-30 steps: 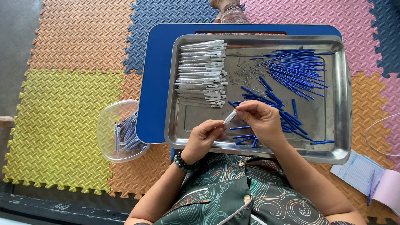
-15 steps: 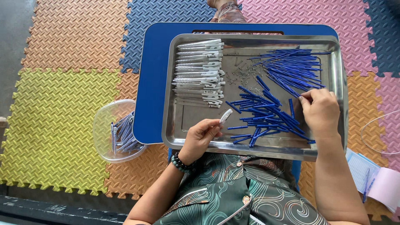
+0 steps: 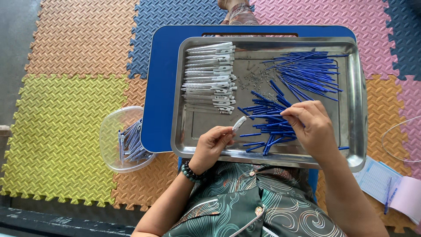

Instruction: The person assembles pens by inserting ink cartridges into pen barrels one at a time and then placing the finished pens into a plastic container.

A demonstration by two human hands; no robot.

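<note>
Left hand [image 3: 213, 144] pinches one white pen barrel [image 3: 238, 124]; right hand [image 3: 309, 125] picks blue refills [image 3: 268, 124].

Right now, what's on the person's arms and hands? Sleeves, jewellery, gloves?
Both hands are bare: no gloves and no rings that I can make out. The left hand has a bracelet of dark round beads at the wrist. The right hand has nothing at the wrist. Both forearms are uncovered, with no sleeves reaching them. The shirt is dark green with pale swirl patterns and small buttons.
</note>
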